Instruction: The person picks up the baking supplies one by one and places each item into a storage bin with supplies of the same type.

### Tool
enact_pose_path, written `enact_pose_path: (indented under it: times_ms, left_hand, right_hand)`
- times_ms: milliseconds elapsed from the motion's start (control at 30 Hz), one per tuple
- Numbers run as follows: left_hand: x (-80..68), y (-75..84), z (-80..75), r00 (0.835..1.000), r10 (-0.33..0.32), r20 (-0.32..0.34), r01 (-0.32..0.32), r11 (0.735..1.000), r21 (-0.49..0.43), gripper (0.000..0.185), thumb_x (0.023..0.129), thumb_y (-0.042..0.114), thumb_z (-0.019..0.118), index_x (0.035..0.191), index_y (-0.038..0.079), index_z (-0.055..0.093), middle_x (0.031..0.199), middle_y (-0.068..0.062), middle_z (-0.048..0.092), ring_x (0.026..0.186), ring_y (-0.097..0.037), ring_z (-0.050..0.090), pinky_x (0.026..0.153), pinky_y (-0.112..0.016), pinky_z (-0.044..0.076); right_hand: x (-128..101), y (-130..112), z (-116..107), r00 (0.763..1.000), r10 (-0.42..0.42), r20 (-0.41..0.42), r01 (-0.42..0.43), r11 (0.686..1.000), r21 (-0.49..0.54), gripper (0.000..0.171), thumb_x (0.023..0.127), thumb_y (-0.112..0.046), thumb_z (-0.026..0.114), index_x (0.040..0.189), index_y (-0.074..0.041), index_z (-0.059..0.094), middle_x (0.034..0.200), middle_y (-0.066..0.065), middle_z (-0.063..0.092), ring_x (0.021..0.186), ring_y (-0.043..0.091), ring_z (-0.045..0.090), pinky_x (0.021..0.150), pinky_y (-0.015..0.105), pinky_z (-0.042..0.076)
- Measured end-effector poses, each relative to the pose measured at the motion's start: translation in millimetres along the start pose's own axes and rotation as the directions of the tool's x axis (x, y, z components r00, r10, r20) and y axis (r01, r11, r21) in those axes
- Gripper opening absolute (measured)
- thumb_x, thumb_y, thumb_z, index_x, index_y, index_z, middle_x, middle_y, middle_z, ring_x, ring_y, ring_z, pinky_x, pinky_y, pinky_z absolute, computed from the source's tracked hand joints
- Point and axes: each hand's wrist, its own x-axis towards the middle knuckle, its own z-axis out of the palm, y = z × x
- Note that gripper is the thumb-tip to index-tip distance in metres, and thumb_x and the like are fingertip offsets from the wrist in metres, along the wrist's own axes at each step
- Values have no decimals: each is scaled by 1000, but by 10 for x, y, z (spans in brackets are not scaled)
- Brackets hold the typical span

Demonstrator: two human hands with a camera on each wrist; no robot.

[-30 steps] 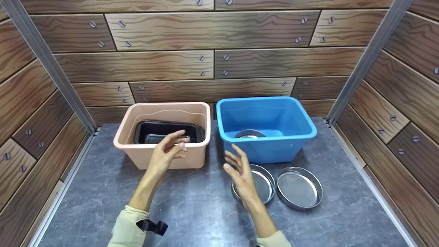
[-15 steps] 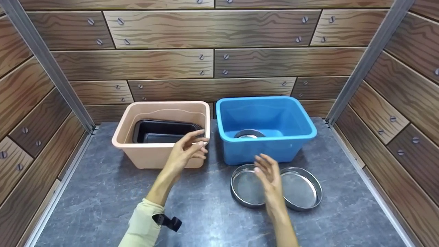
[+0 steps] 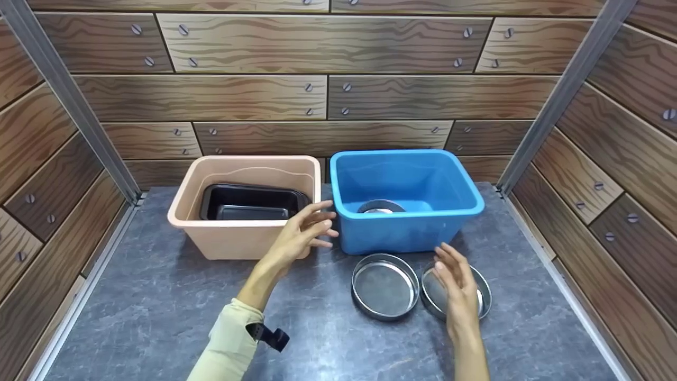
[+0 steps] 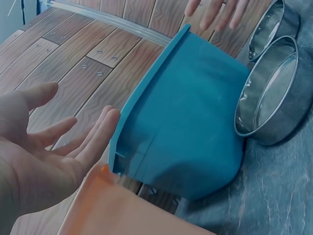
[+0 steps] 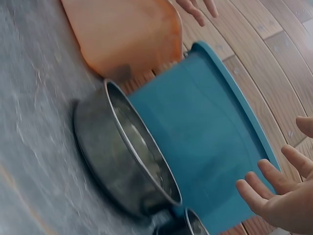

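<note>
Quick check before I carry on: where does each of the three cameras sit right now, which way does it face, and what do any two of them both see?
Head: worn on the head, looking forward and down at the blue tub, beige tub and two round tins; both forearms, left hand and right hand show.
Left wrist: by the left palm, facing the blue tub's side; right fingertips show at the top.
Right wrist: low by the right hand, facing the nearer round tin and blue tub.
Shared: all three see the blue tub.

Head view looks down from above; both wrist views sit close, seemingly sharing the blue tub [image 3: 404, 198].
</note>
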Motion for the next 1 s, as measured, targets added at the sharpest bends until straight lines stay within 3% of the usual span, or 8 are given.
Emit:
enact_pose_path:
  times_ms: [133,333,667,1000]
  left_hand:
    - [62,-14,64,1000,-14,2,14,1000,28,58,96,21,62,147,5,39,140,-23,48,107,-38,63,88,-46,57]
    - [125,-40,125,999,-33,-27,34,997,64,60,95,19,64,148,8,39,146,-23,43,110,-38,62,92,-44,55]
    - [175,-84,166,997,-49,-55,53,996,74,60,94,22,65,148,10,40,144,-23,43,112,-44,60,90,-43,56]
    - [209,-128,253,994,-72,-80,78,993,84,57,98,17,59,149,12,36,142,-26,44,105,-33,66,88,-39,57]
  right_hand:
    - [1,24,-144,1000,-15,-23,14,998,-55,42,98,-10,57,139,-6,49,136,11,54,125,22,49,100,27,48]
    - [-11,40,-394,997,28,-65,-35,995,-98,43,98,-12,59,140,-8,50,134,3,57,125,20,50,100,27,47]
    - [-49,46,-766,980,76,-186,-89,994,-65,45,97,-13,60,139,-4,49,128,-2,59,120,12,52,96,19,48]
    - [-109,161,-983,957,136,-255,-154,987,-51,48,94,-15,65,138,-6,50,125,-6,60,116,8,55,94,14,48]
